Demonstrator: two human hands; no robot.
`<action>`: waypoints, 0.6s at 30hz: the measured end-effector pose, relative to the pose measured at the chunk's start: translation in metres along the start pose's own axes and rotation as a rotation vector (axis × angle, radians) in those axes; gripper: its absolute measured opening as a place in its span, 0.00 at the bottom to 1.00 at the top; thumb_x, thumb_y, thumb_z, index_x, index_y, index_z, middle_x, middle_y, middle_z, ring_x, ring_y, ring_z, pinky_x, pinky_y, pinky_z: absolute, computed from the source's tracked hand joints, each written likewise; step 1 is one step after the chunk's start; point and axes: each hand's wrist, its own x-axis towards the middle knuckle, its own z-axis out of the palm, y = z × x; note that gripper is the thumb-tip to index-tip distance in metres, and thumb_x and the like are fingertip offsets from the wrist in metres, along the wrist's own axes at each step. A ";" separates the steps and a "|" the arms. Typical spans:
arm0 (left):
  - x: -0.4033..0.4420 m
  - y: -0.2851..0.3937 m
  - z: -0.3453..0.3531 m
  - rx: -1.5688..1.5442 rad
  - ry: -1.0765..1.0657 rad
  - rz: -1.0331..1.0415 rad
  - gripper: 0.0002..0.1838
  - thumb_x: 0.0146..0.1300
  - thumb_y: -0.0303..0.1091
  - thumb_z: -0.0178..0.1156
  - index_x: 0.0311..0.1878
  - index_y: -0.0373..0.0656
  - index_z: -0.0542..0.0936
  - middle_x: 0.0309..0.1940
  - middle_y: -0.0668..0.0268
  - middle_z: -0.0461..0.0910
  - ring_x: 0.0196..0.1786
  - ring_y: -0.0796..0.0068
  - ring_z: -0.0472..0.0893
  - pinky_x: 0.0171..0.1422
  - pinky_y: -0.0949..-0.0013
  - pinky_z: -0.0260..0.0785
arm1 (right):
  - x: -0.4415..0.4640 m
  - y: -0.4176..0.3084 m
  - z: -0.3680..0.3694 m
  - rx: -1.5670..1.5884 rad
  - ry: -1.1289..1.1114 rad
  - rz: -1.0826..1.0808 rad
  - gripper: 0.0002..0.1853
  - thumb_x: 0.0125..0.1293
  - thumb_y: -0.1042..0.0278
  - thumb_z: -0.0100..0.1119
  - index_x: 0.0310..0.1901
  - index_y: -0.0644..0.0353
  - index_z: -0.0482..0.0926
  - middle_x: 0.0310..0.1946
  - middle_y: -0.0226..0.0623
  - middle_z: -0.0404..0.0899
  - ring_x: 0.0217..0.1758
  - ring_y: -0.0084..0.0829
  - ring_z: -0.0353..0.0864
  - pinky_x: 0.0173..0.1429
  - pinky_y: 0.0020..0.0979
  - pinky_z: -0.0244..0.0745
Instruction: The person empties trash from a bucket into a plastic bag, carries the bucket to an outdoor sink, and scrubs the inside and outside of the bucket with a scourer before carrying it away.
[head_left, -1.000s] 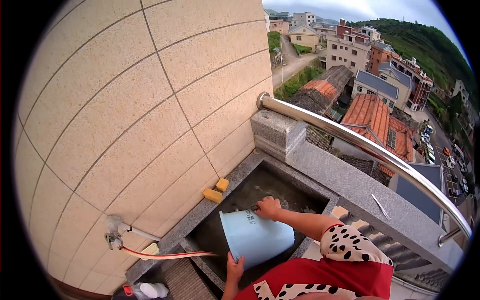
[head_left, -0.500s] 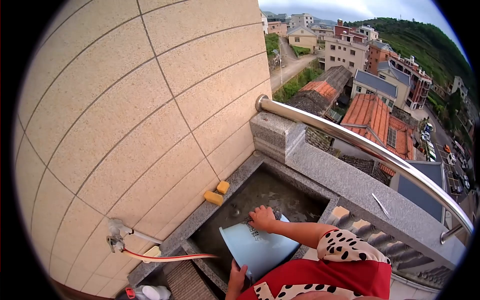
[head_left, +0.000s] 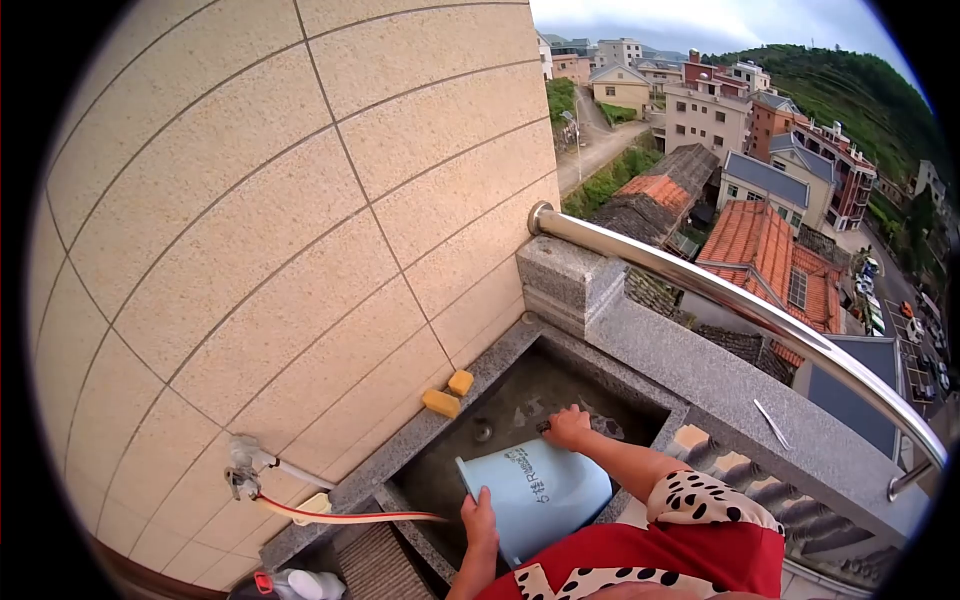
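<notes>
A light blue bucket (head_left: 540, 495) with dark lettering lies tilted on its side in the stone sink (head_left: 400, 450), its rim toward the left. My left hand (head_left: 480, 520) grips the bucket's rim at its lower left, thumb on the outside. Above the bucket's far side, my right hand (head_left: 568, 428) is closed around a small dark scrubber (head_left: 544, 427), most of it hidden by the fingers. Shallow water and a round drain fitting (head_left: 482, 430) show in the basin.
Two yellow sponges (head_left: 441, 403) rest on the sink's wall-side edge. A wall tap (head_left: 242, 470) feeds a red-striped hose (head_left: 350, 517) into the sink. Bottles (head_left: 300, 584) stand at lower left. A metal rail (head_left: 740, 300) runs above a stone ledge (head_left: 680, 370) holding a thin white object (head_left: 771, 424).
My right hand has moved off the lettering toward the bucket's far side. The bucket has turned slightly, and my left hand sits higher on its rim. The view has shifted a little.
</notes>
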 end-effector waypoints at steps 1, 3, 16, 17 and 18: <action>0.000 0.000 0.002 0.050 -0.018 0.037 0.17 0.66 0.36 0.55 0.48 0.30 0.76 0.39 0.63 0.80 0.39 0.76 0.75 0.45 0.70 0.68 | 0.000 -0.001 0.001 0.005 0.009 -0.033 0.20 0.59 0.47 0.55 0.45 0.52 0.81 0.45 0.37 0.79 0.56 0.41 0.71 0.52 0.44 0.70; 0.000 0.005 0.008 0.048 -0.037 0.069 0.16 0.67 0.36 0.55 0.46 0.30 0.76 0.38 0.63 0.80 0.38 0.77 0.75 0.44 0.70 0.68 | -0.001 -0.007 -0.004 0.008 0.032 -0.096 0.20 0.59 0.47 0.55 0.45 0.52 0.81 0.46 0.37 0.79 0.56 0.42 0.71 0.53 0.45 0.70; -0.025 -0.029 -0.022 -0.064 -0.154 0.068 0.18 0.69 0.35 0.52 0.57 0.34 0.71 0.48 0.61 0.77 0.47 0.75 0.75 0.54 0.70 0.68 | -0.037 -0.020 0.010 0.151 0.455 -0.271 0.23 0.53 0.50 0.61 0.51 0.47 0.79 0.40 0.32 0.80 0.46 0.38 0.75 0.46 0.41 0.71; -0.027 -0.028 -0.023 -0.082 -0.190 0.050 0.18 0.69 0.35 0.53 0.57 0.34 0.71 0.48 0.61 0.77 0.47 0.75 0.75 0.54 0.70 0.67 | -0.021 -0.002 0.008 0.113 0.409 -0.161 0.22 0.54 0.48 0.58 0.50 0.47 0.80 0.41 0.34 0.80 0.48 0.39 0.74 0.45 0.43 0.72; -0.028 -0.027 -0.026 -0.099 -0.225 0.033 0.19 0.69 0.35 0.53 0.58 0.34 0.71 0.49 0.61 0.77 0.48 0.74 0.75 0.55 0.70 0.67 | -0.004 0.013 0.009 0.122 0.360 -0.075 0.21 0.55 0.48 0.57 0.48 0.48 0.81 0.41 0.35 0.80 0.50 0.40 0.74 0.46 0.43 0.72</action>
